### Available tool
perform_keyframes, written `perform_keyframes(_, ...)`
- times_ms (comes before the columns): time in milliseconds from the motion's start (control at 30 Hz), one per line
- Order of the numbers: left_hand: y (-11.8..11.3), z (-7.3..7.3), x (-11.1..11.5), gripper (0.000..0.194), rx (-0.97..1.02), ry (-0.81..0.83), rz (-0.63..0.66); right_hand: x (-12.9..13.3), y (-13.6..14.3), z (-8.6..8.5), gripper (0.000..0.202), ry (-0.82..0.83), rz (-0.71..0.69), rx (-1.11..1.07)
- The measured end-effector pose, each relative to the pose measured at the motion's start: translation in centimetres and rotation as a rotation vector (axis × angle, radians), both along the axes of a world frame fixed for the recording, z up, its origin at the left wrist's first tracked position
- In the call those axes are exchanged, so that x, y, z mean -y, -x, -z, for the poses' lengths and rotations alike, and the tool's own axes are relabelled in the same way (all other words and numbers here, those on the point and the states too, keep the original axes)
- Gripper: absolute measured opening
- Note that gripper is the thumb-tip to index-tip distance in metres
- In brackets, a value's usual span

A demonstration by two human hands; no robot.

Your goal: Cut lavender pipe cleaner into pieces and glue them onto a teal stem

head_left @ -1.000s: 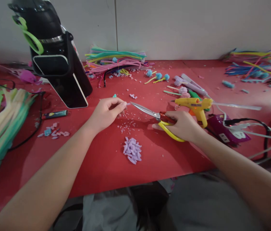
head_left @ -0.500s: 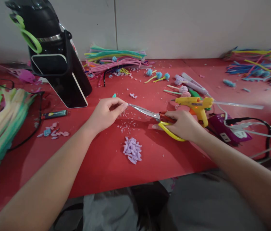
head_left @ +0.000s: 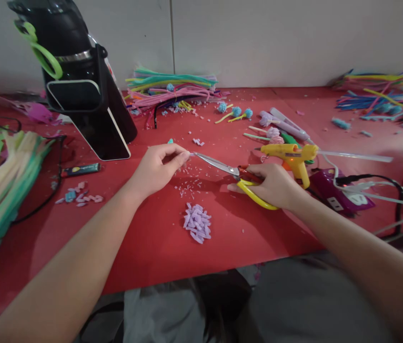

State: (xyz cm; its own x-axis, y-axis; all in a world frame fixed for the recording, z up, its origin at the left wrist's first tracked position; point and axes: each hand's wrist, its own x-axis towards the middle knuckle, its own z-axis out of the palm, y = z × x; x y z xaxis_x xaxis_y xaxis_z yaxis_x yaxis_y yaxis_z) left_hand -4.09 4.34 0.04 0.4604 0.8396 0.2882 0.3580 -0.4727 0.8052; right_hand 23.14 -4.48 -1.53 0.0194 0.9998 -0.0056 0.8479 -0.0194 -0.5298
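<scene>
Between thumb and forefinger, my left hand (head_left: 164, 166) pinches a small lilac piece of pipe cleaner (head_left: 192, 154), with only its tip showing. My right hand (head_left: 271, 186) is wrapped round the handles of scissors (head_left: 219, 164), one handle yellow and one red. Their blades point left, with the tips right beside the lilac piece. Below the blades, tiny clippings (head_left: 189, 186) are scattered on the red tabletop (head_left: 144, 252). Closer to me lies a heap of short lilac pipe cleaner pieces (head_left: 197, 223).
A yellow glue gun (head_left: 290, 155) and a purple power strip (head_left: 342, 190) with cables lie at right. At left stand a black bottle (head_left: 62, 38) and a phone (head_left: 97, 133). Pipe cleaner bundles (head_left: 173, 85) lie along the wall; a pale green bundle (head_left: 5, 190) is far left.
The scissors have shifted slightly right, their tips a little farther from my left fingers. More of the lilac piece shows. My left hand stays almost in place.
</scene>
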Motion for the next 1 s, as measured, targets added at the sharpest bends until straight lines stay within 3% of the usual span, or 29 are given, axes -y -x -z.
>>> perform_keyframes(567,0.03,0.01,0.15,0.024,0.011,0.016,0.0,-0.17,-0.05,0.14,0.071,-0.046,0.004,0.042)
perform_keyframes(1000,-0.02,0.16,-0.08,0.03,0.083,0.15,-0.002,0.2,0.11,0.13,0.073,-0.037,0.019,0.017)
